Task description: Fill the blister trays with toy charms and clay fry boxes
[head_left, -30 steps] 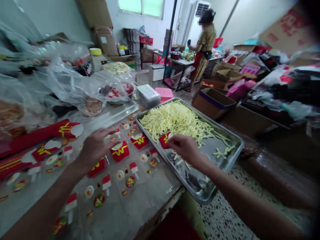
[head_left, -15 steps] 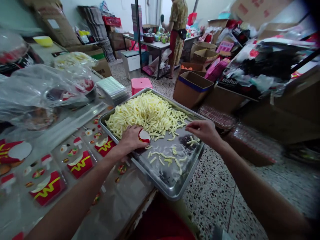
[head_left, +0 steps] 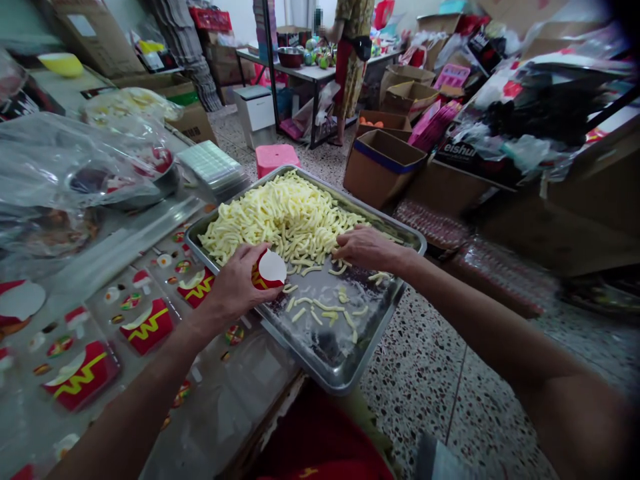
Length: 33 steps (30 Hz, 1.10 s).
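Note:
My left hand (head_left: 243, 277) is closed round a small red and white french fry carton (head_left: 271, 269) with yellow marks, held over the near left side of a metal tray (head_left: 336, 381). A heap of pale yellow fry-shaped sticks (head_left: 280, 217) fills the far part of the tray. At the heap's right front edge, my right hand (head_left: 365, 247) has its fingers curled down among the sticks; what lies between its fingertips is hidden. Several loose sticks (head_left: 327, 308) lie scattered on the powdery tray bottom in front of the hands.
Left of the tray, clear packs with red cartons (head_left: 147, 327) and small food-shaped pieces cover the table. Behind them stand a plastic-covered bowl (head_left: 163, 187) and stacked clear cases (head_left: 213, 163). A pink stool (head_left: 277, 159), cardboard boxes (head_left: 383, 163) and a standing person (head_left: 350, 60) are beyond.
My right hand has moved left from the tray's right side to the heap's edge. My left hand has raised the carton slightly, tilting its white face more into view. The camera view has shifted slightly.

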Motion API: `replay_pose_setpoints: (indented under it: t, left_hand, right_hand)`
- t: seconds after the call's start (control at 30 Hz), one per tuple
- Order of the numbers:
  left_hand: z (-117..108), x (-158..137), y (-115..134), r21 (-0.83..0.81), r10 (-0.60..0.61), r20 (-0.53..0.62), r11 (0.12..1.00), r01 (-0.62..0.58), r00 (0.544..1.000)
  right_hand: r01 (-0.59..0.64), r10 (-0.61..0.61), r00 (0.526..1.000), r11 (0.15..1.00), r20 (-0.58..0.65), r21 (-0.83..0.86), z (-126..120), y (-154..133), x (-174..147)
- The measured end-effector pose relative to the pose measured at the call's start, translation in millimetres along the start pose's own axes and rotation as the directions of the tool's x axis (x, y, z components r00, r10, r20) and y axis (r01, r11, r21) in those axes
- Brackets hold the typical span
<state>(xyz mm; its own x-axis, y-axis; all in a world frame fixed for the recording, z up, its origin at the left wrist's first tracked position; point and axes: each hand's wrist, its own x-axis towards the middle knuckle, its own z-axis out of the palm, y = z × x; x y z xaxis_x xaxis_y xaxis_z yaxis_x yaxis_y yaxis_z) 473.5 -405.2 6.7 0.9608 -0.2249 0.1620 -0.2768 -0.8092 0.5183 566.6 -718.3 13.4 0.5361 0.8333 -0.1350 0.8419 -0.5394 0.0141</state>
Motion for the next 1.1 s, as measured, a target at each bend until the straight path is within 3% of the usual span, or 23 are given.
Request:
replay_pose_setpoints:
  t: [0.17,0.27,0.37,0.47,0.63,0.73,0.87,1.03,1.1]
  left_hand:
    - [0.9,-9.7,4.0,-0.025,0.042,0.022,0.999,-0.041,0.999]
    - [-3.4,-10.3,3.4,-0.040,0.000,0.019,0.999,0.001,1.000]
    - [-6.5,-6.1,4.4,-0.032,-0.025,-0.009,0.999,0.025,1.000]
    - [-2.4,-1.5,10.9,-0.013,-0.025,-0.005,1.000,0.025,1.000]
    - [10.9,-3.2,23.6,0.057,0.011,0.091,0.998,-0.017,0.996]
    - [12.8,-5.1,26.6,0.075,0.017,0.112,0.997,-0.026,0.994]
    - [21.0,2.1,39.5,0.039,0.054,0.122,0.997,-0.059,0.991]
    - [51.1,18.6,74.0,0.014,0.130,0.200,0.991,-0.136,0.971]
    - [59.8,21.4,82.2,0.026,0.147,0.226,0.987,-0.156,0.963]
  right_hand:
    - [0.025,-0.025,1.000,1.000,-0.008,0.010,5.1,-12.4,-0.2]
    - [-0.083,0.096,0.991,0.989,-0.099,0.120,6.7,-9.3,-11.5]
    - [-0.175,0.244,0.941,0.943,-0.233,0.282,6.5,-15.3,-21.5]
    - [-0.251,0.341,0.908,0.908,-0.243,0.336,14.7,-44.7,-17.9]
    - [-0.320,0.353,0.915,0.930,-0.195,0.181,40.1,-91.2,6.6]
    - [-0.344,0.397,0.894,0.905,-0.206,0.252,37.7,-80.1,-3.2]
    - [-0.427,0.548,0.810,0.795,-0.207,0.431,20.8,-38.1,-50.3]
    - [-0.373,0.415,0.904,0.882,-0.100,0.288,23.2,-16.0,-78.8]
    - [-0.378,0.409,0.910,0.888,-0.073,0.260,28.5,-16.1,-75.6]
